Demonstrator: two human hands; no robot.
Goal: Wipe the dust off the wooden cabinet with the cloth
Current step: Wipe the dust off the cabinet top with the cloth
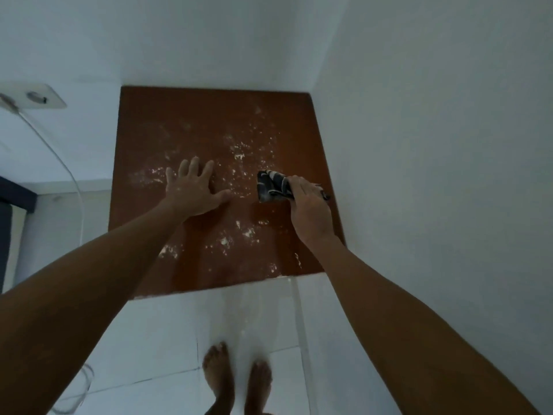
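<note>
The wooden cabinet's brown top (143, 115) fills the middle of the view, set in a corner between white walls. White dust specks are scattered over its centre, right and front parts. My left hand (193, 190) lies flat on the top, fingers spread, left of centre. My right hand (308, 211) presses a folded dark cloth with pale stripes (272, 187) onto the top near the right side. The cloth sticks out to the left of my fingers.
White walls close in behind and to the right of the cabinet. A wall socket (39, 98) with a white cable (68, 172) hangs at the left. My bare feet (236, 381) stand on the white tiled floor in front of the cabinet. Dark furniture shows at the left edge.
</note>
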